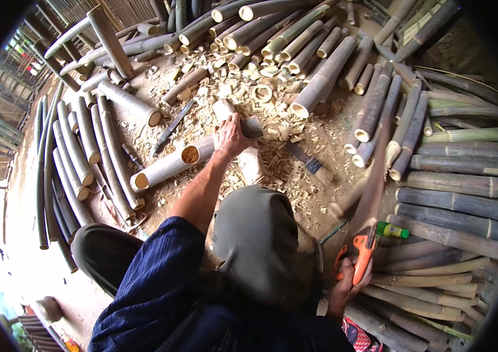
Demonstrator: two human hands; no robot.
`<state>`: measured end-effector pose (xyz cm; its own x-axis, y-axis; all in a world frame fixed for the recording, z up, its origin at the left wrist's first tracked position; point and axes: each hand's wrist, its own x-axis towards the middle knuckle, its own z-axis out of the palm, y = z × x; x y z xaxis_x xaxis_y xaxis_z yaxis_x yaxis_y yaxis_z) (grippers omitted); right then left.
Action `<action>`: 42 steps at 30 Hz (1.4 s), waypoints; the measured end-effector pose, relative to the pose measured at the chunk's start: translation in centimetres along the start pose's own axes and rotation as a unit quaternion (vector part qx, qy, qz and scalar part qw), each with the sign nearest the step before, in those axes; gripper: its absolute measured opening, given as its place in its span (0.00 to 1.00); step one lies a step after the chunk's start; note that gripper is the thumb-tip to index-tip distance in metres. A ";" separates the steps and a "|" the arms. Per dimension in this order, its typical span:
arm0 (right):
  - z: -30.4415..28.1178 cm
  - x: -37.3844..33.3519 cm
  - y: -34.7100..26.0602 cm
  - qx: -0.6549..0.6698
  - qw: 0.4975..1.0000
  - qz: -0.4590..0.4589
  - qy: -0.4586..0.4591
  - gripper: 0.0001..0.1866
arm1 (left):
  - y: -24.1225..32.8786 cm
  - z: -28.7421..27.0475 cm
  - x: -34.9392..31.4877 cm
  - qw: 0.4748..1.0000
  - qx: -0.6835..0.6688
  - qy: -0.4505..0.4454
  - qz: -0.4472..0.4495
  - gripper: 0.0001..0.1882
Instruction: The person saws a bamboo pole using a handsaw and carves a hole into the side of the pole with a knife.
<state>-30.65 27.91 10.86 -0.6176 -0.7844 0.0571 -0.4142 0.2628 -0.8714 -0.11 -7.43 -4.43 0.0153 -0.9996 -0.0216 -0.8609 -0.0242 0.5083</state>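
My left hand (231, 138) is closed around a bamboo pole (164, 169) near its right end. The pole lies slanted in front of me, with a round hole (190, 155) in its upper side and an open cut end at the left. Under my hand it crosses a pale log (251, 164). At the lower right, my right hand (351, 278) grips the orange handle of a handsaw (372, 199). Its long blade points up and away, slightly blurred, apart from the pole. My bent knee (258, 234) is between the two arms.
Wood chips (202, 97) litter the ground. A long blade tool (173, 127) lies left of the pole, a brush (319, 170) right of it. Bamboo pieces (76, 144) lie at left; more bamboo (457, 185) is stacked at right near a green bottle (391, 230).
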 end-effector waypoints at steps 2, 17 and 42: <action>2.1 1.2 -0.9 0.060 0.998 -0.013 -0.028 0.30 | -0.3 0.8 -0.7 1.000 0.012 0.021 0.010 0.45; 12.0 5.9 -6.9 0.017 0.958 -0.064 -0.280 0.32 | -1.3 1.5 2.3 0.989 -0.130 0.002 -0.074 0.40; 20.3 9.2 -4.0 0.111 0.940 -0.183 -0.265 0.25 | -1.6 1.1 2.2 0.992 -0.111 -0.027 -0.058 0.37</action>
<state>-21.15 8.22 5.02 -0.0171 -0.9846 0.1741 -0.3480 -0.1573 -0.9242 0.74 -9.57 -6.27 0.0756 -0.9881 -0.1343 -0.7217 -0.1471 0.6764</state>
